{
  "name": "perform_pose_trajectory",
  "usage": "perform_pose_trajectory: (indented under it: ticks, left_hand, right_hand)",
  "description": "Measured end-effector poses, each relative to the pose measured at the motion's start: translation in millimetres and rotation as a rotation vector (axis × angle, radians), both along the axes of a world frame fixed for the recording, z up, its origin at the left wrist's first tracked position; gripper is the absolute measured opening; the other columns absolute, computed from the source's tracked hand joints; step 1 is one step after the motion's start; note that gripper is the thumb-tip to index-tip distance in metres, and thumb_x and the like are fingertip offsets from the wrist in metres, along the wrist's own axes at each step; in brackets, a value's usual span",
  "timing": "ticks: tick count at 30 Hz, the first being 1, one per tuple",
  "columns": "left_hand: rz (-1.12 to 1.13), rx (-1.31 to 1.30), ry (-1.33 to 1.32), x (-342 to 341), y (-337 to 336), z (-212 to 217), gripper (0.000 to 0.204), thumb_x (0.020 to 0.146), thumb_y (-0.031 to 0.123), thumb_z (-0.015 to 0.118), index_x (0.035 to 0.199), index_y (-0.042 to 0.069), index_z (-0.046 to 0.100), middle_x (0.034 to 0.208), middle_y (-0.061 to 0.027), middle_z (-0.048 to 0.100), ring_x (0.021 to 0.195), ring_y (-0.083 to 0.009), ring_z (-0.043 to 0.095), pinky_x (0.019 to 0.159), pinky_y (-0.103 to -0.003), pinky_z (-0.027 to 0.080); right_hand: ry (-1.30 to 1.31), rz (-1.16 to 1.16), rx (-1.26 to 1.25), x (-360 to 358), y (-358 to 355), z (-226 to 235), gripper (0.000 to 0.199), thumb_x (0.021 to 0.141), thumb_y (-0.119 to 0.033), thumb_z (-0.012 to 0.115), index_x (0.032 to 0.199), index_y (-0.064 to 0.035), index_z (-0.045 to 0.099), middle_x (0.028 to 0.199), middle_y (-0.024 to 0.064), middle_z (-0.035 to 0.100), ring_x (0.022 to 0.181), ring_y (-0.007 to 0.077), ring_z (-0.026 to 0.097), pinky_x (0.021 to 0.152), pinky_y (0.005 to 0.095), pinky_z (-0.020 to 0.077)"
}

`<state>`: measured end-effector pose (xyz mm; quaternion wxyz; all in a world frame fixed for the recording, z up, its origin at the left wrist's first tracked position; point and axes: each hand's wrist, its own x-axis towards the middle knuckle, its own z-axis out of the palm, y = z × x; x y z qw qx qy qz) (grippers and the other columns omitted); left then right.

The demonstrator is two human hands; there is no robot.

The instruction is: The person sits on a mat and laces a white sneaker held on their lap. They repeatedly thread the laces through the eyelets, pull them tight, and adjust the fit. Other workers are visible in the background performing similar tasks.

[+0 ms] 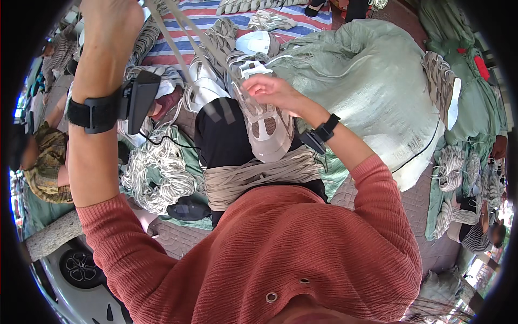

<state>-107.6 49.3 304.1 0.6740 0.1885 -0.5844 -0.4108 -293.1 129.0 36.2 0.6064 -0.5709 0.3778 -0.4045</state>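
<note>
Striped sheeting (306,20) lies beyond the beige shoe (265,132) and laces (171,46); left hand (120,13) and right hand (274,92) grips unclear.

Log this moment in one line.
Left hand: raised near beige laces | Right hand: at beige shoe, slightly blurred | Shoe: over black trousers

Holds the left forearm (96,167) almost straight up along the view, with the left hand (114,19) high at the top edge, fingers mostly cut off and difficult to judge. Bends the right arm inward, with the right forearm (349,141) slanting to the upper left. Has the right hand (274,93) before the body's middle, slightly blurred, fingers pointing leftward and loosely curved.
</note>
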Motion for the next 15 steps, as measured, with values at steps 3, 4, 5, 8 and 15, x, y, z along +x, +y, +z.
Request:
perform_pose_trajectory:
  ticks: [3,4,5,8,15]
  left_hand:
    - [0.165,0.064,-0.082,16.9,-8.8,-7.9,0.018,0.096,0.021,0.049,0.092,0.007,0.058,0.074,-0.0020,0.060,0.070,-0.0147,0.059,0.067,-0.026,0.048]
    - [0.220,0.083,-0.110,23.0,-14.9,-12.5,0.019,0.096,0.022,0.048,0.092,0.008,0.059,0.073,-0.0013,0.060,0.069,-0.0140,0.058,0.066,-0.026,0.047]
    - [0.278,0.115,-0.159,30.8,-24.2,-13.4,0.019,0.096,0.023,0.048,0.092,0.008,0.059,0.073,-0.0011,0.059,0.069,-0.0140,0.058,0.067,-0.026,0.047]
    - [0.232,0.039,-0.300,67.6,-46.8,-25.5,0.018,0.096,0.018,0.051,0.101,0.002,0.058,0.080,-0.0025,0.060,0.075,-0.0147,0.058,0.071,-0.028,0.048]
    - [0.130,0.705,0.059,113.5,-63.6,-104.6,0.058,0.098,0.031,0.046,0.145,-0.002,0.033,0.152,-0.0161,0.034,0.143,-0.0259,0.028,0.115,-0.038,0.025]
  right_hand:
    - [0.000,-0.085,-0.051,0.2,12.9,2.9,0.020,0.089,-0.020,0.067,0.105,-0.0084,0.067,0.083,-0.0040,0.057,0.090,0.0072,0.055,0.078,0.0235,0.0458]
    - [0.114,-0.057,-0.082,1.3,16.5,4.2,0.018,0.090,-0.022,0.067,0.102,-0.0077,0.068,0.083,-0.0036,0.058,0.087,0.0073,0.056,0.077,0.0237,0.0460]
    - [0.261,-0.028,-0.083,2.0,18.4,6.6,0.018,0.091,-0.023,0.066,0.099,-0.0071,0.069,0.083,-0.0033,0.059,0.085,0.0074,0.057,0.076,0.0239,0.0463]
    - [0.344,0.151,-0.298,4.4,22.6,23.5,0.022,0.092,-0.027,0.066,0.091,-0.0054,0.071,0.081,-0.0026,0.062,0.076,0.0074,0.058,0.069,0.0239,0.0467]
    - [-0.478,-0.033,-0.008,-20.0,36.3,123.8,0.021,0.093,-0.018,0.062,0.083,-0.0005,0.064,0.071,-0.0019,0.055,0.066,0.0060,0.049,0.060,0.0251,0.0415]
